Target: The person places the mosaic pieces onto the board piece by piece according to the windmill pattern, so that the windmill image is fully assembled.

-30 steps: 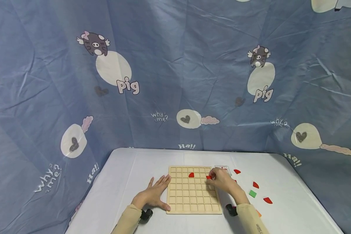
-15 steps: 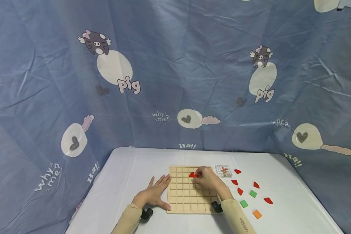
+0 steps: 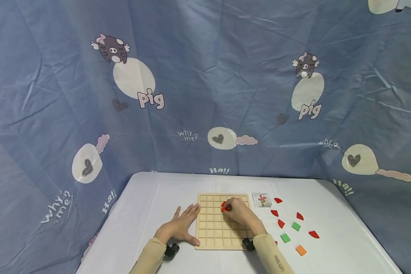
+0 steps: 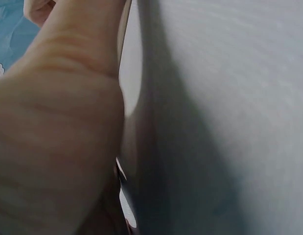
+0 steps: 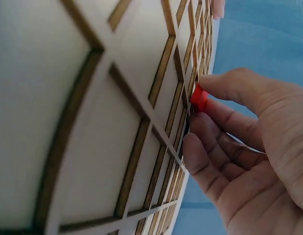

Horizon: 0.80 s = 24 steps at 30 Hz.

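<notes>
A wooden grid board [image 3: 210, 228] lies on the white table. My left hand [image 3: 180, 227] is spread flat at its left edge, thumb near the front corner. Over the upper middle of the grid, my right hand [image 3: 239, 211] pinches a small red piece [image 5: 198, 98] between thumb and finger, right at the grid's ridges in the right wrist view. Just behind that piece, a red quarter-circle tile [image 3: 223, 204] sits in a grid cell, partly hidden by the fingers. The left wrist view shows mostly my forearm and the white cloth.
Right of the board lies a printed pattern card [image 3: 262, 199]. Scattered beyond it are several red quarter-circle tiles [image 3: 300, 216], two green square tiles [image 3: 285, 238] and an orange square tile [image 3: 300, 250]. A blue patterned curtain [image 3: 205, 95] surrounds the table.
My right hand has moved left from the board's right edge to the upper middle, carrying the red piece, then slightly toward me beside the seated red tile. The left hand has stayed put.
</notes>
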Motion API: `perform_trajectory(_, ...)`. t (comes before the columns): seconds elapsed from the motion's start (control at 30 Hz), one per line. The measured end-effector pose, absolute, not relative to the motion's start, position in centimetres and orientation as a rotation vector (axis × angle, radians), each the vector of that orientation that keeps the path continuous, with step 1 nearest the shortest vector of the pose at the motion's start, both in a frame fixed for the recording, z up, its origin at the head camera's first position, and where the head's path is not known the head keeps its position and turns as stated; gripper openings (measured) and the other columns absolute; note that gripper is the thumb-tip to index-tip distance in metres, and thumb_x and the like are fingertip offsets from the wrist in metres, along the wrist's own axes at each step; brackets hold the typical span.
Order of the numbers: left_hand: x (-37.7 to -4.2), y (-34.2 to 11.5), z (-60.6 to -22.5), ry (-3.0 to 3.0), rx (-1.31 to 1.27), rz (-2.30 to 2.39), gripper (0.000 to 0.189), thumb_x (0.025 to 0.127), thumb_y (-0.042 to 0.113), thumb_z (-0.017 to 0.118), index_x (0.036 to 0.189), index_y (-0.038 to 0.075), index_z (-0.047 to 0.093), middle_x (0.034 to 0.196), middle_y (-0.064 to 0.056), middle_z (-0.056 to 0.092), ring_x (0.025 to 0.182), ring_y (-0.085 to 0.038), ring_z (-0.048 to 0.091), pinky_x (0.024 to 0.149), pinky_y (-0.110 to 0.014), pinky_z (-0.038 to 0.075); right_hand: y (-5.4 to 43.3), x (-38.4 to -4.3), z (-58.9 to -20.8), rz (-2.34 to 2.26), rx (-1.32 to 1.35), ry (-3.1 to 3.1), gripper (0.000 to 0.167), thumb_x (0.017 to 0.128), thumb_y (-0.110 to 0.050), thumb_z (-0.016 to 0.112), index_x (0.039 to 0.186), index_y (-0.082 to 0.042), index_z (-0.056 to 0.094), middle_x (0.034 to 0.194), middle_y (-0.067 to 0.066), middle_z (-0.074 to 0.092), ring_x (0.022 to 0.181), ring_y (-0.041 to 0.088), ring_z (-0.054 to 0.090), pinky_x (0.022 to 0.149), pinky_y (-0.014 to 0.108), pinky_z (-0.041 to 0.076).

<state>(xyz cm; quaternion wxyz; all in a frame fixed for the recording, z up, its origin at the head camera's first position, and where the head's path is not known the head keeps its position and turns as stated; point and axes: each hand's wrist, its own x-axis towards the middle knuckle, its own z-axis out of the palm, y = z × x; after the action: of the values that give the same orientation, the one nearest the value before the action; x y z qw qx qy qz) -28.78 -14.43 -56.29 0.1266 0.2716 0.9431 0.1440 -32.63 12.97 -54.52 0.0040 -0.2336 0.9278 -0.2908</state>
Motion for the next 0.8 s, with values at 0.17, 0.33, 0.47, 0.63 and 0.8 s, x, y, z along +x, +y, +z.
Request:
perform_trajectory(0.17, -28.79, -14.42, -56.34, 2.750, 0.788, 0.418, 0.131, 0.060, 0.074, 0.072, 0.156, 0.009, 0.011, 0.164, -0.008, 0.007, 0.151, -0.030, 0.007, 0.117, -0.064, -0.003, 12.87, -32.71, -54.79, -0.906, -0.702, 2.922, 0.013, 0.085, -0.012, 0.073, 0.093, -0.002, 0.069, 0.085, 0.002, 0.063, 0.073, 0.007, 0.056, 0.062, 0.021, 0.051)
perform_trajectory(0.33, -28.86, -14.51, -56.44, 2.750, 0.783, 0.423, 0.131, 0.060, 0.075, 0.071, 0.156, 0.009, 0.011, 0.164, -0.007, 0.007, 0.151, -0.030, 0.007, 0.117, -0.064, -0.002, 12.87, -32.70, -54.92, -0.919, -0.660, 2.919, 0.014, 0.085, -0.014, 0.073, 0.093, -0.003, 0.069, 0.087, 0.001, 0.062, 0.075, 0.007, 0.056, 0.063, 0.021, 0.051)
perform_trajectory(0.47, -28.79, -14.54, -56.51, 2.748, 0.799, 0.431, 0.131, 0.061, 0.073, 0.072, 0.155, 0.008, 0.010, 0.164, -0.008, 0.007, 0.151, -0.031, 0.007, 0.117, -0.065, -0.003, 12.87, -32.64, -54.98, -0.930, -0.646, 2.920, 0.012, 0.085, -0.014, 0.074, 0.091, -0.005, 0.069, 0.087, 0.000, 0.062, 0.075, 0.007, 0.057, 0.063, 0.021, 0.052)
perform_trajectory(0.63, -28.78, -14.58, -56.60, 2.748, 0.809, 0.434, 0.131, 0.061, 0.073, 0.072, 0.156, 0.008, 0.010, 0.164, -0.008, 0.006, 0.151, -0.031, 0.007, 0.117, -0.065, -0.003, 12.82, -32.62, -55.07, -0.930, -0.661, 2.934, 0.011, 0.085, -0.013, 0.074, 0.089, -0.004, 0.068, 0.086, 0.001, 0.062, 0.074, 0.007, 0.057, 0.062, 0.019, 0.051)
perform_trajectory(0.8, -28.90, -14.62, -56.61, 2.750, 0.804, 0.436, 0.131, 0.061, 0.074, 0.072, 0.155, 0.008, 0.010, 0.164, -0.008, 0.007, 0.151, -0.031, 0.007, 0.117, -0.065, -0.003, 12.75, -32.73, -55.10, -0.930, -0.664, 2.943, 0.010, 0.085, -0.012, 0.073, 0.087, -0.005, 0.066, 0.084, 0.001, 0.060, 0.072, 0.006, 0.056, 0.060, 0.018, 0.050)
